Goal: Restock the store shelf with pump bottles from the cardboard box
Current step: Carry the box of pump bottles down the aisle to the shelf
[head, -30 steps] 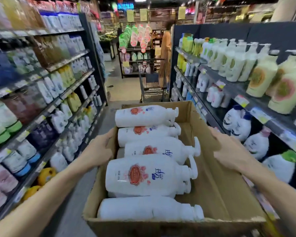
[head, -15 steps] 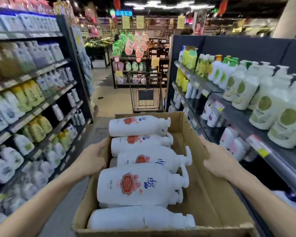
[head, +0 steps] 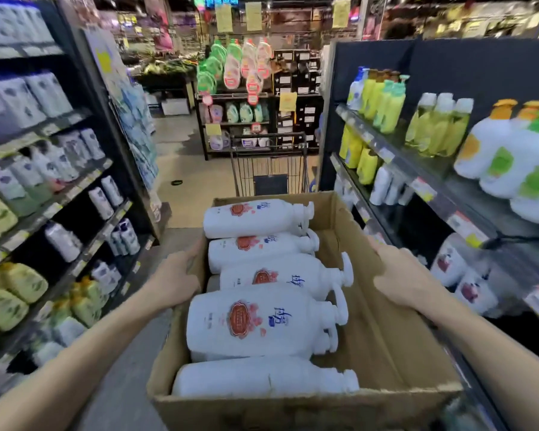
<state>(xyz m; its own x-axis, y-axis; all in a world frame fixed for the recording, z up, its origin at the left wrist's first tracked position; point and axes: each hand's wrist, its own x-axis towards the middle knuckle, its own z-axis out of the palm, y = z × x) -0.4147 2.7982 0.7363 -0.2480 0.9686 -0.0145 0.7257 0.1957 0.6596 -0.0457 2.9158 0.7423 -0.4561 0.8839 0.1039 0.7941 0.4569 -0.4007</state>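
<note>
An open cardboard box [head: 392, 343] is held out in front of me in a store aisle. Several white pump bottles [head: 262, 321] with red emblems lie on their sides in its left half, pumps pointing right. My left hand [head: 175, 278] grips the box's left wall. My right hand [head: 399, 278] grips the right wall. Similar white bottles with red emblems [head: 458, 275] stand on the lower right shelf, just beyond my right hand.
Shelving [head: 59, 197] full of bottles lines the left side. The right shelf [head: 433, 194] holds yellow, green and white bottles. A shopping cart [head: 269, 164] stands in the aisle straight beyond the box. A display rack [head: 240, 98] stands farther back.
The view has moved forward along the aisle and lifted slightly; shelves slid past and the cart is closer. Both hands keep the same hold on the box.
</note>
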